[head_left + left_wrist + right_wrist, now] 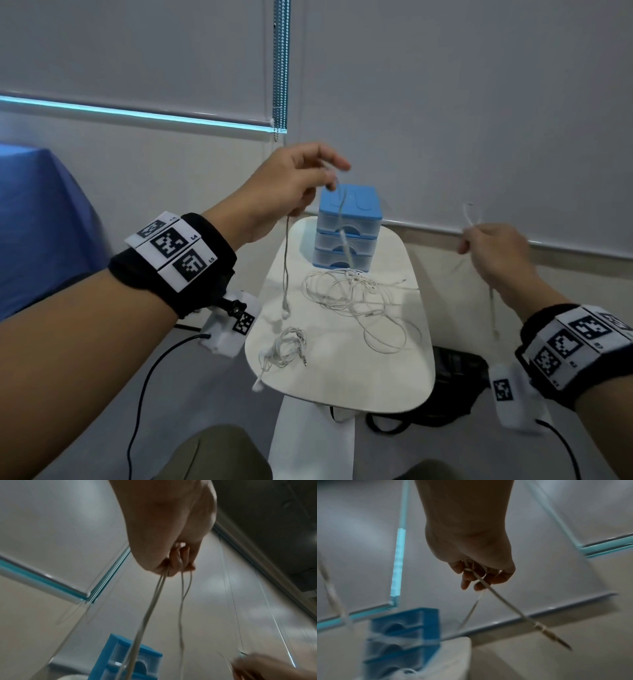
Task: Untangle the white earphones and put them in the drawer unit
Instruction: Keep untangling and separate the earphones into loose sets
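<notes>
My left hand [301, 181] is raised over the blue drawer unit [349, 226] and pinches white earphone cords [154, 601] that hang down, one earbud [285, 310] dangling above the white table [404, 377]. Off to the right of the table, my right hand [493, 246] grips the other end of a white cord [498, 595], whose jack plug [556, 638] hangs free below the fingers. The three drawers of the unit [399, 639] look shut. A loose tangle of earphones [356, 298] lies in front of the unit, and a smaller bundle [284, 346] sits near the table's front left.
The table is small and rounded, standing against a grey wall with roller blinds and a bead chain [281, 68]. A blue-covered shape [37, 222] is at the left. Black gear [455, 383] lies on the floor to the right. Black cables trail from both wristbands.
</notes>
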A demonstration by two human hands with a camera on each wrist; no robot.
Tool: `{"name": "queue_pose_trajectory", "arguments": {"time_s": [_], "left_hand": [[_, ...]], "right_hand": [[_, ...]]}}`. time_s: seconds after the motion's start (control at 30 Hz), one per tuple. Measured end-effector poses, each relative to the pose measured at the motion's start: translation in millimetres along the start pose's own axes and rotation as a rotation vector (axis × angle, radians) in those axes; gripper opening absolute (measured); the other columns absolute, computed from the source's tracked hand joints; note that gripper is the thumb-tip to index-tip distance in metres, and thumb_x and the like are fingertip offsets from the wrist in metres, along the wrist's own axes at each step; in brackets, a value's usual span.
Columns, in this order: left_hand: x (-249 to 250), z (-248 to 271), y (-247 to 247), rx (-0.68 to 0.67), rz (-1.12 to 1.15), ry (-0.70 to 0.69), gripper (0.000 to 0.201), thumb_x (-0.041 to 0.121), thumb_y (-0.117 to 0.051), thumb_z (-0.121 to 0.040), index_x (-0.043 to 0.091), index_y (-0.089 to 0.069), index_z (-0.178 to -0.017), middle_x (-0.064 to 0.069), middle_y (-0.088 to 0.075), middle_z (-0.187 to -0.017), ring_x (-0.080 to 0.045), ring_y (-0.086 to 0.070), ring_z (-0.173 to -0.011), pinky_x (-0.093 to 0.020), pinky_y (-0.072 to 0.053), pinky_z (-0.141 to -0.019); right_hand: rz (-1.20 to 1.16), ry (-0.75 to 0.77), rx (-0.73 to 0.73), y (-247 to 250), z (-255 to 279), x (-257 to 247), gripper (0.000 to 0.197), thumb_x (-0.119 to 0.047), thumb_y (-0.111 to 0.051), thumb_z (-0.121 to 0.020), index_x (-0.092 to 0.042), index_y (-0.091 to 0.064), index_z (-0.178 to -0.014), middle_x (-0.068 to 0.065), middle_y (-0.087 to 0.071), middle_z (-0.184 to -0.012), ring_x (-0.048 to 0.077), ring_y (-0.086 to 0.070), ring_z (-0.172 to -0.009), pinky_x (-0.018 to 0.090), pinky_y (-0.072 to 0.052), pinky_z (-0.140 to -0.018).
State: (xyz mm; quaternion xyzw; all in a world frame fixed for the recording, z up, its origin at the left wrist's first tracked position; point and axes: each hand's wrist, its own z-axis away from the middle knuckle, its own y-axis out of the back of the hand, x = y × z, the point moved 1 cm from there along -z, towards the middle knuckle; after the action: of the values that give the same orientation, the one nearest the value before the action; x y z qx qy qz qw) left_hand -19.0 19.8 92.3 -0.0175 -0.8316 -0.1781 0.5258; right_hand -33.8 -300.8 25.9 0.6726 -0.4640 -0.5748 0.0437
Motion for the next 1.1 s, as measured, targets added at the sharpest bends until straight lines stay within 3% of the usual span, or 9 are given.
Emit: {"name": "queue_pose_trajectory", "arguments": {"time_s": [0.23,0.33,0.43,0.53,0.63,0.73,0.83,0.93,1.1], "left_hand": [[32.6,-3.0,-6.1,-0.053,0.173,-0.22,0.025,0.005,-0.048,-0.106,0.011,-0.071,-0.112,0.002,-0.068,-0.088,-0.011,-0.024,-0.051,-0.019,-0.021,-0.043],[44.3,0.4,-14.6,-0.134,0.166,-0.231,0.025,0.005,-0.048,-0.106,0.011,-0.072,-0.111,0.002,-0.069,-0.088,-0.011,-0.024,-0.052,-0.02,-0.021,-0.044],[51.3,3.7,-24.1,-0.182,0.148,-0.243,0.025,0.004,-0.049,-0.106,0.009,-0.072,-0.111,0.0,-0.068,-0.087,-0.021,-0.019,-0.057,-0.028,-0.016,-0.047],[54.6,6.1,-31.4,-0.204,0.085,-0.238,0.024,0.001,-0.049,-0.106,0.006,-0.072,-0.112,-0.003,-0.069,-0.087,-0.016,-0.024,-0.053,-0.027,-0.018,-0.046],[53.8,7.7,-30.9,-0.176,0.039,-0.186,0.023,0.001,-0.051,-0.105,0.005,-0.072,-0.114,-0.004,-0.068,-0.086,-0.012,-0.028,-0.05,-0.022,-0.02,-0.045],[45.5,10.8,-15.1,-0.145,0.037,-0.06,0.022,0.002,-0.057,-0.102,0.009,-0.07,-0.118,0.0,-0.063,-0.076,-0.012,-0.025,-0.051,-0.024,-0.017,-0.046],[22.4,20.0,1.5,-0.241,-0.101,0.11,0.032,0.007,-0.074,-0.091,0.015,-0.068,-0.121,0.001,-0.048,-0.07,-0.011,-0.028,-0.055,-0.022,-0.022,-0.045],[-5.4,32.1,7.4,-0.402,-0.392,0.31,0.032,0.021,-0.081,-0.088,0.021,-0.068,-0.117,-0.005,-0.052,-0.075,-0.01,-0.032,-0.053,-0.022,-0.026,-0.044],[-53.0,33.5,0.5,-0.634,-0.78,0.498,0.02,0.037,-0.071,-0.096,0.02,-0.07,-0.106,-0.002,-0.078,-0.089,-0.018,-0.038,-0.056,-0.024,-0.03,-0.046]], "right_hand": [[0.361,-0.431,-0.299,12.5,-16.4,114.2,0.028,-0.01,-0.061,-0.093,0.009,-0.06,-0.114,0.018,-0.07,-0.087,0.037,-0.065,-0.089,0.038,-0.045,-0.07],[0.574,-0.33,-0.327,11.2,-6.3,107.7,0.028,-0.018,-0.056,-0.092,-0.016,-0.049,-0.119,0.011,-0.062,-0.111,0.04,-0.058,-0.115,0.051,-0.043,-0.103],[0.044,-0.024,-0.244,8.4,17.0,47.5,0.024,-0.008,-0.053,-0.093,-0.024,-0.06,-0.109,0.012,-0.07,-0.113,0.034,-0.061,-0.106,0.045,-0.045,-0.096],[-0.623,0.113,-0.76,6.5,57.1,-31.8,0.04,-0.033,-0.046,-0.102,-0.007,-0.067,-0.122,0.02,-0.072,-0.121,0.035,-0.063,-0.122,0.047,-0.041,-0.103],[-0.677,0.178,-1.108,3.0,79.4,-71.6,0.057,-0.045,-0.049,-0.098,0.007,-0.063,-0.116,0.03,-0.067,-0.094,0.042,-0.067,-0.101,0.049,-0.048,-0.1],[-0.562,0.167,-1.013,-5.7,82.1,-80.8,0.034,-0.029,-0.054,-0.105,0.0,-0.063,-0.089,0.01,-0.037,-0.06,0.025,-0.045,-0.055,0.039,-0.052,-0.067],[-0.532,0.094,-0.868,-5.8,74.0,-76.7,0.037,-0.029,-0.046,-0.108,-0.01,-0.056,-0.078,0.0,-0.02,-0.059,0.016,-0.017,-0.053,0.024,-0.028,-0.046],[-0.496,0.144,-0.81,-2.4,69.8,-79.0,0.037,-0.026,-0.047,-0.108,-0.012,-0.054,-0.075,-0.005,-0.021,-0.056,0.012,-0.013,-0.051,0.024,-0.012,-0.046],[-0.323,0.226,-0.869,-13.6,75.3,-90.3,0.034,-0.026,-0.05,-0.108,-0.01,-0.057,-0.08,-0.004,-0.027,-0.056,0.012,-0.018,-0.051,0.022,-0.016,-0.045]]}}
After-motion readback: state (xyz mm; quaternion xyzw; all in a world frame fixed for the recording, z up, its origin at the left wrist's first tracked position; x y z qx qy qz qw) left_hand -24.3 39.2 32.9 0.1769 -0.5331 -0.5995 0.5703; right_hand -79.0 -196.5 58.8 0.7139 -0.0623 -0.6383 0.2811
